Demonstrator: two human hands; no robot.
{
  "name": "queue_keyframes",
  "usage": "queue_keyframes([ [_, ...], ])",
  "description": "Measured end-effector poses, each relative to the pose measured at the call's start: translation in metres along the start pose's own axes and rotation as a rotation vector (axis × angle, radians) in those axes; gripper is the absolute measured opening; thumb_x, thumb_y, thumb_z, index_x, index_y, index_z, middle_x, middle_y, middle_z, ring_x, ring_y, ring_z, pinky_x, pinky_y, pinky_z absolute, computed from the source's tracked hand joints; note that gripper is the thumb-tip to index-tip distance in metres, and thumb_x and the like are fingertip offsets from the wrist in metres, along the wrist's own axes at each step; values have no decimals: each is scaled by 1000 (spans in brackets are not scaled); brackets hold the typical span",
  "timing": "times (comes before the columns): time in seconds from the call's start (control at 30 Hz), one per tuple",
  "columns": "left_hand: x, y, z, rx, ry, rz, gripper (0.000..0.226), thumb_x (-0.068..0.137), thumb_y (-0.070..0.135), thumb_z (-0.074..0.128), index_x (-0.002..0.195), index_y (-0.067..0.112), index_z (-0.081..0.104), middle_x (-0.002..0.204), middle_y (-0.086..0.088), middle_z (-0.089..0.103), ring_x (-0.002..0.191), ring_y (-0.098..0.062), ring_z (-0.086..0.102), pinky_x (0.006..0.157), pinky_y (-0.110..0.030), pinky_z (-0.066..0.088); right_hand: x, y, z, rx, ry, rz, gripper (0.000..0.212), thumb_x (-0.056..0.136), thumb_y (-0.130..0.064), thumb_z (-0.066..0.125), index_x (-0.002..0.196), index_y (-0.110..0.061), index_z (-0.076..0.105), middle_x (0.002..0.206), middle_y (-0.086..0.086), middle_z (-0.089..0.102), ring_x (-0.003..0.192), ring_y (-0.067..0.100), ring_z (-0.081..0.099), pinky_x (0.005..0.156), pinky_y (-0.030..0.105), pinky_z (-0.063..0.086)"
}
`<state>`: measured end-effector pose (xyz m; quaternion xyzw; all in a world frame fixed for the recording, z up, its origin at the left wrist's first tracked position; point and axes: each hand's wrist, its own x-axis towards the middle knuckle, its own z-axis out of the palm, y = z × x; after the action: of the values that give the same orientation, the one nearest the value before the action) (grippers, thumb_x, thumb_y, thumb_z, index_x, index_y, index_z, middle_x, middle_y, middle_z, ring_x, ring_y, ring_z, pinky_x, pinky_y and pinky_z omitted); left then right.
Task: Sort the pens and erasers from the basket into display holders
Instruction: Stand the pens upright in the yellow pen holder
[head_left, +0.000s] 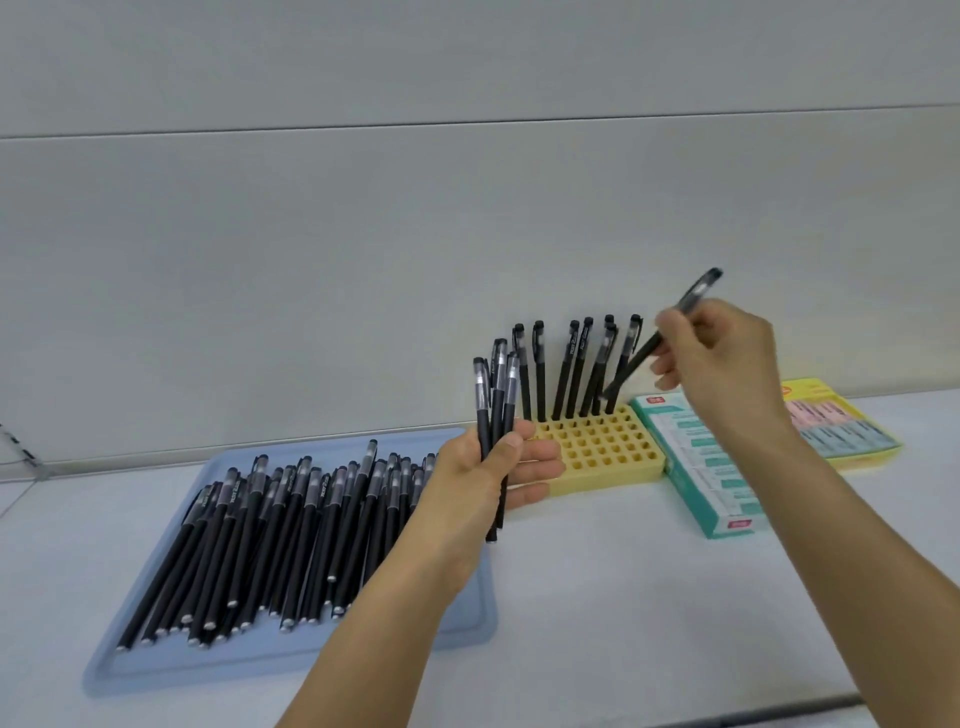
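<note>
My right hand (719, 364) pinches one tilted pen (655, 343) over the yellow holder (602, 457). My left hand (485, 470) grips three pens (496, 400) upright.

white table (623, 597), pale grey wall (363, 234)

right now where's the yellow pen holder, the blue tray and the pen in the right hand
yellow pen holder (602, 452): head view, on its empty grid of holes
blue tray (470, 618): head view, on its bare right rim
pen in the right hand (698, 288): head view, on its capped upper end
</note>
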<state>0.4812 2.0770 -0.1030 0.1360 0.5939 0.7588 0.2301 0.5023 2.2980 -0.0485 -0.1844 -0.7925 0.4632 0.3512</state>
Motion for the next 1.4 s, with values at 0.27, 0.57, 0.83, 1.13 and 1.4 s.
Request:
queue_keyframes([
  [0.27,-4,0,0,-37,6,3,23,104,14,42,115,6,59,99,-11,75,92,-27,73,78,-33,60,18,43,9,-383,-54,-83,19,99,-25,49,90,-12,59,79,6,69,66,10,67,70,33,53],
  [0.57,-4,-3,-6,-32,28,-1,22,104,16,42,113,9,61,100,-10,75,94,-28,72,74,-30,58,19,52,21,-423,-165,-87,20,98,-20,52,80,-14,58,73,6,67,68,19,67,74,39,55],
  [0.83,-9,1,-10,-38,-8,-13,24,104,19,43,117,10,61,104,-8,75,95,-26,72,77,-32,60,-16,30,24,-283,78,-49,25,92,-38,60,107,-19,53,88,-6,56,78,15,56,69,35,45],
  [1.13,-12,5,-16,33,-39,18,26,104,20,44,117,13,65,107,-6,74,101,-23,71,83,-35,57,-49,-28,54,295,-454,12,20,90,-26,67,78,-9,68,61,-1,60,52,7,51,50,20,44],
  [1.4,-23,9,-39,30,204,-11,21,104,19,42,108,11,61,67,1,61,47,-10,45,42,-22,38,-19,3,63,-103,-230,-127,20,96,-29,57,81,-16,62,64,-2,68,62,11,68,73,45,58],
])
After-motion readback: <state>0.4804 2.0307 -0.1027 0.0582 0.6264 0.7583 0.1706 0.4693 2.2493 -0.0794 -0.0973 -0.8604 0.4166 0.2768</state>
